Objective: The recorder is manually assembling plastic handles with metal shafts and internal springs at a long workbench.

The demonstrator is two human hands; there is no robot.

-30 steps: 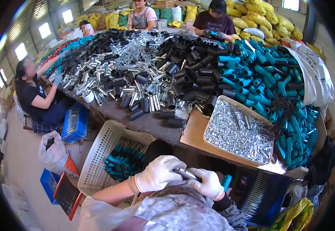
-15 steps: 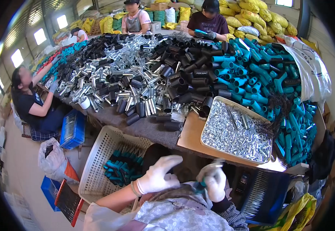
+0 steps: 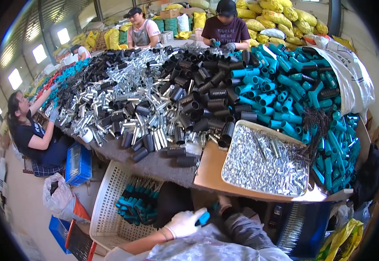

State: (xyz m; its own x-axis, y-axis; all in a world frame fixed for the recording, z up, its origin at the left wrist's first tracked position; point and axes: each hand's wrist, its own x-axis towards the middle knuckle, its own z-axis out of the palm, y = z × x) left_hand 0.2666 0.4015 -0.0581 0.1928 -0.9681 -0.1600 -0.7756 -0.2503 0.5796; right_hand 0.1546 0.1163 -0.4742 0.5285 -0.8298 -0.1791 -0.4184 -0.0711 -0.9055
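Observation:
My left hand (image 3: pixel 184 224), in a white glove, is closed around a teal plastic handle (image 3: pixel 204 218), whose rounded end shows past my fingers. It is over my lap, just right of the basket. My right hand (image 3: pixel 224 202) reaches forward under the front edge of the table; its fingers are dark and mostly hidden, and a bit of teal shows beside them. To the left, a white perforated basket (image 3: pixel 107 204) holds several teal-handled tools (image 3: pixel 139 202) with metal shafts. Above my right hand, a tray (image 3: pixel 225 174) of small shiny metal pieces (image 3: pixel 263 161) sits on cardboard.
Heaps of metal tubes (image 3: pixel 154 126), black sleeves (image 3: pixel 218 93) and teal handles (image 3: pixel 285 93) cover the table (image 3: pixel 163 167). At lower right is a blue crate (image 3: pixel 300 226) of metal rods. Co-workers sit at the left and far sides. A blue basket (image 3: pixel 78 163) stands on the left.
My left hand has moved down and now has the teal handle. My right hand, which held a teal and metal piece, has gone forward beneath the table edge.

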